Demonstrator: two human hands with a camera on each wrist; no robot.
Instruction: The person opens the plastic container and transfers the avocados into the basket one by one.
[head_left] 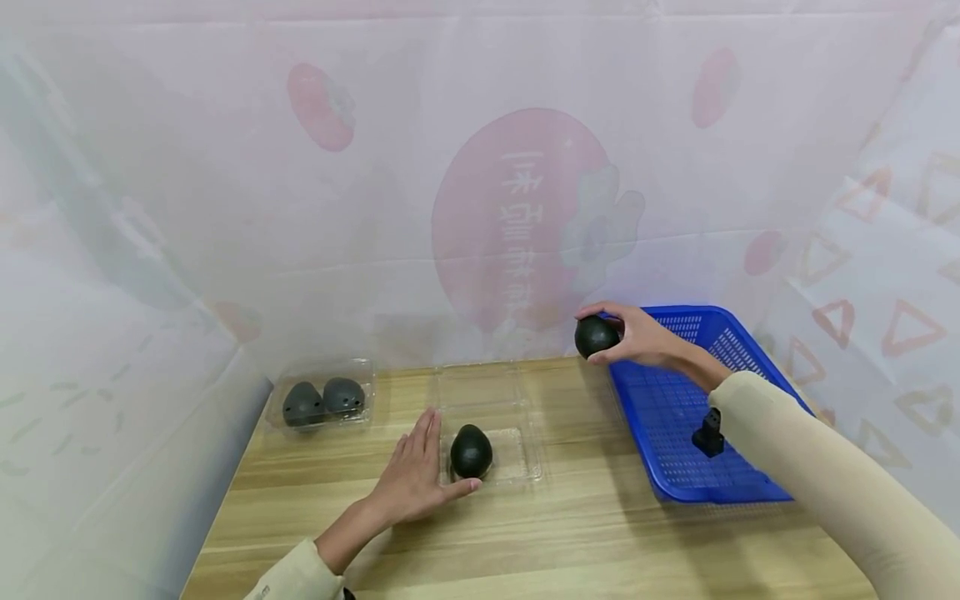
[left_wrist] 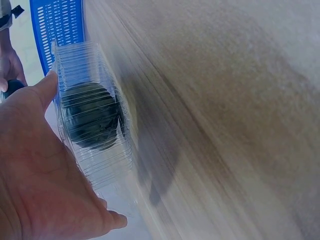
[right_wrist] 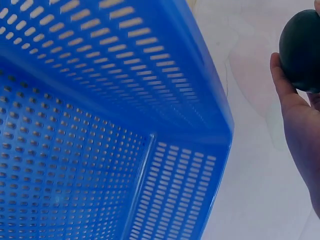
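A dark green avocado is in my right hand, thumb and fingers around it, above the near-left rim of the blue basket. In the right wrist view that avocado shows at the upper right edge. My left hand lies along the left side of an open clear plastic clamshell box, fingers straight and thumb stretched along its front. A second avocado sits in the left half of this box. Through the ribbed wall, the left wrist view shows the same avocado.
At the left back stands a closed clear box with two avocados inside. Wooden tabletop stretches between the boxes and the basket. A printed cloth hangs behind the table and along its sides.
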